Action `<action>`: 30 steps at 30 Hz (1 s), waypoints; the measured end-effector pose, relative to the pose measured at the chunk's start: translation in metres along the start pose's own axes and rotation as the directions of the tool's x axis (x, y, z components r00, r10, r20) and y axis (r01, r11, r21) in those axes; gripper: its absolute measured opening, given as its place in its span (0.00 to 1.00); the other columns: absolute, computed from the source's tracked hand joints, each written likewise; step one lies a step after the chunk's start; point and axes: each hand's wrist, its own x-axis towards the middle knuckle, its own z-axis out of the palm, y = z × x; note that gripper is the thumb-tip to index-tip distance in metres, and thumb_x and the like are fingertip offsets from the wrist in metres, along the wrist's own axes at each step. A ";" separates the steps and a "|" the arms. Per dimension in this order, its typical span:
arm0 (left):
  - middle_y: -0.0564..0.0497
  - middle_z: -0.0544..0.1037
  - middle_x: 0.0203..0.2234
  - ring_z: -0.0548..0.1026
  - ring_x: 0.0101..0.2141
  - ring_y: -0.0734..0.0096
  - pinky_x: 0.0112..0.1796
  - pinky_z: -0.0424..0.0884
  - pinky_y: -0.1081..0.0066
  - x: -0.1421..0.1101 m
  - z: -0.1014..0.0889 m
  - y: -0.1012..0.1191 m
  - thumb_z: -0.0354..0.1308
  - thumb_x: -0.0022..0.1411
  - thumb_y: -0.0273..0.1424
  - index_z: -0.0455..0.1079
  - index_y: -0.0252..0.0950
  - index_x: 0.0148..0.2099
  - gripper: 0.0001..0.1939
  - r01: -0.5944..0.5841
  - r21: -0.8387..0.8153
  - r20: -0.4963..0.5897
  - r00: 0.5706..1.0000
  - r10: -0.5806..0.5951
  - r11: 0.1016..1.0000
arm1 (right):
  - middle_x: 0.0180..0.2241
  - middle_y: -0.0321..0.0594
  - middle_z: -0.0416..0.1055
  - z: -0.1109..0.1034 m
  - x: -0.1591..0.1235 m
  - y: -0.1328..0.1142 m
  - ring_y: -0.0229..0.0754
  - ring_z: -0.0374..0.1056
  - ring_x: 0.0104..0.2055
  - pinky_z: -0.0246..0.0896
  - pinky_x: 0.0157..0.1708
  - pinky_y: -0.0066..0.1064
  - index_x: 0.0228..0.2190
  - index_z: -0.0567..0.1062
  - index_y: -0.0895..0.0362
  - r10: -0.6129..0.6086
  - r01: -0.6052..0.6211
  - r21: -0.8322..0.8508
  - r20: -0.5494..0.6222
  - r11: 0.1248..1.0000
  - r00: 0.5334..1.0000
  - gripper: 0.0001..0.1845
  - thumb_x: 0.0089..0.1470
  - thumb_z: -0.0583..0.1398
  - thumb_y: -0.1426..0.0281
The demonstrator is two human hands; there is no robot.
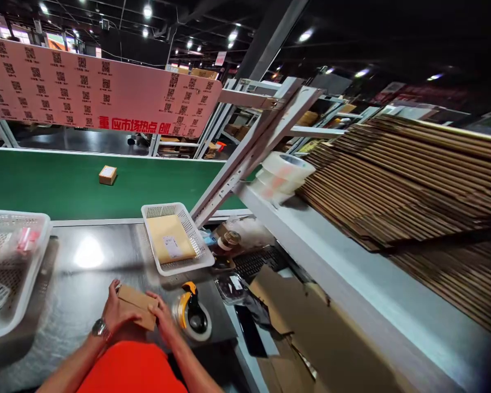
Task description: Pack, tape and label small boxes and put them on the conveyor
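A small brown cardboard box is held close to my body, over the near edge of the metal table. My left hand grips its left side, thumb along the near face. On the right end, my right hand has its fingers pressed against the cardboard. Just right of that hand rests a yellow and black tape dispenser with a roll of tape. Beyond the box stands a white perforated basket containing a yellow padded envelope with a white label.
Another white basket holding packaged items stands at left. Behind the table runs a green conveyor belt carrying a small box. Tape rolls and stacked flat cardboard occupy the right shelf; a phone lies below.
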 end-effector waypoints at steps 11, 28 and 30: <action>0.27 0.86 0.69 0.86 0.68 0.38 0.73 0.79 0.45 -0.007 -0.010 0.009 0.53 0.83 0.36 0.71 0.32 0.79 0.30 -0.012 -0.232 -0.062 0.998 -0.002 0.973 | 0.65 0.78 0.78 -0.085 -0.037 0.007 0.82 0.70 0.75 0.61 0.80 0.75 0.68 0.76 0.65 -0.369 -0.014 -0.698 -0.396 0.716 0.841 0.55 0.57 0.65 0.35; 0.33 0.88 0.61 0.87 0.61 0.46 0.69 0.80 0.48 -0.004 0.002 0.009 0.45 0.86 0.36 0.75 0.34 0.73 0.26 -0.118 -0.132 -0.104 0.989 0.104 0.984 | 0.61 0.58 0.90 -0.080 -0.112 -0.078 0.68 0.90 0.53 0.91 0.43 0.51 0.68 0.86 0.49 0.031 -0.034 -0.010 -0.179 0.999 0.983 0.48 0.52 0.81 0.42; 0.38 0.90 0.53 0.88 0.54 0.48 0.63 0.83 0.51 -0.004 0.005 0.012 0.46 0.87 0.39 0.78 0.38 0.66 0.23 -0.133 -0.122 -0.106 0.987 0.120 0.984 | 0.56 0.58 0.92 -0.048 -0.101 -0.086 0.64 0.90 0.46 0.90 0.36 0.49 0.65 0.88 0.51 -0.033 0.029 -0.032 -0.139 0.999 0.990 0.45 0.55 0.78 0.39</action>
